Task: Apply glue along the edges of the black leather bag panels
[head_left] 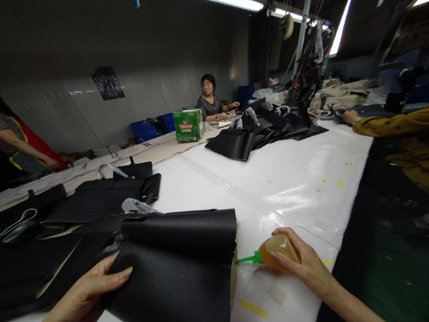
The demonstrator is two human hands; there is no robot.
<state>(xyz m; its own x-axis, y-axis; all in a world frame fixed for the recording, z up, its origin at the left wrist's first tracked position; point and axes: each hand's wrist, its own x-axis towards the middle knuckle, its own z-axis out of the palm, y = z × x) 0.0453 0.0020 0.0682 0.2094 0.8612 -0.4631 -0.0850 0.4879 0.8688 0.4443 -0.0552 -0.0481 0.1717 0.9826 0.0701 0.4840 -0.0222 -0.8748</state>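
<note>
My left hand [93, 288] grips the left side of a black leather bag piece [174, 279], thumb on top and fingers hidden beneath. The piece is folded over at its upper part, and its raw edge faces right. In my right hand [305, 261] is a squeeze bottle [281, 250] of amber liquid, its fingers wrapped round the soft body. The bottle lies tilted sideways, and its thin green nozzle [249, 258] points left at the raw edge of the leather. Whether the tip touches that edge I cannot tell.
Black bag pieces [102, 197] lie heaped on the left of the white table [289, 173], and another pile [235, 140] is farther back. A green carton [188, 125] stands at the far edge. A mustard sleeve [407, 121] reaches in from the right; two other people are beyond the table.
</note>
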